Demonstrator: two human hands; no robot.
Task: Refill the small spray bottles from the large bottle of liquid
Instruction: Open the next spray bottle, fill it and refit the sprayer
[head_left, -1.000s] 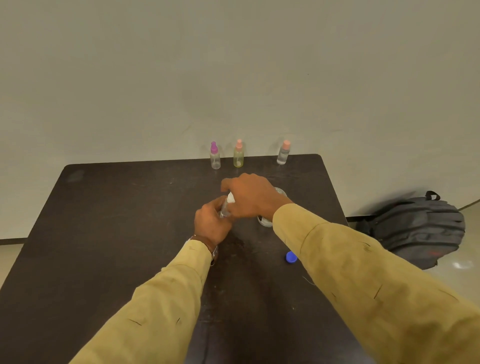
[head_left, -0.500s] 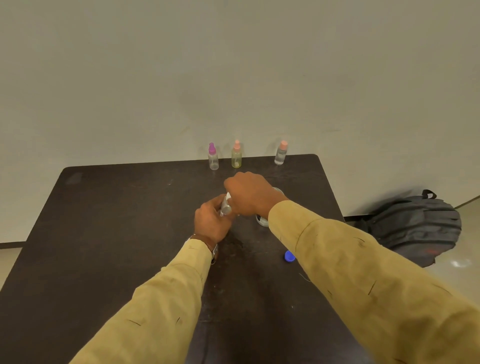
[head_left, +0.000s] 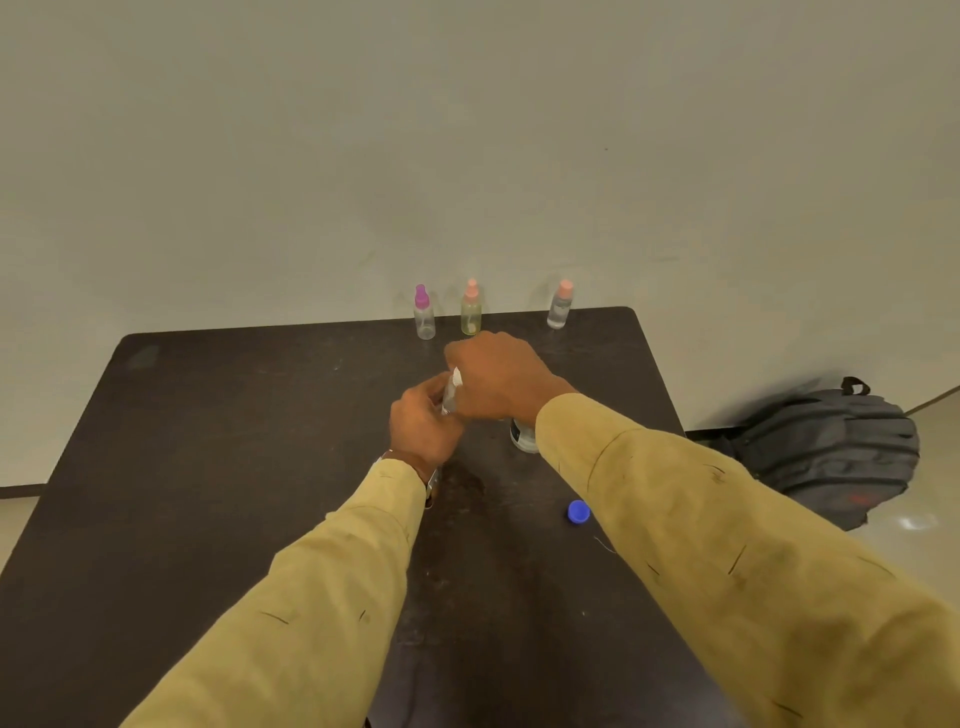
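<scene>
Head view: my left hand (head_left: 426, 431) grips a small spray bottle (head_left: 450, 400) at mid-table, and my right hand (head_left: 498, 379) curls over its top. I judge it best to hold the body upright and turn gently, keeping my sleeve off the large bottle (head_left: 523, 439) just right.

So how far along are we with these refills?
Looks done: a purple-topped bottle, a yellowish bottle and a clear bottle stand capped at the table's far edge; fill levels unreadable. In hand: the left hand grips a fourth small bottle, the right hand curled over its top. Left: the blue cap lies loose, so the large bottle, half hidden behind the right sleeve, needs closing.
</scene>
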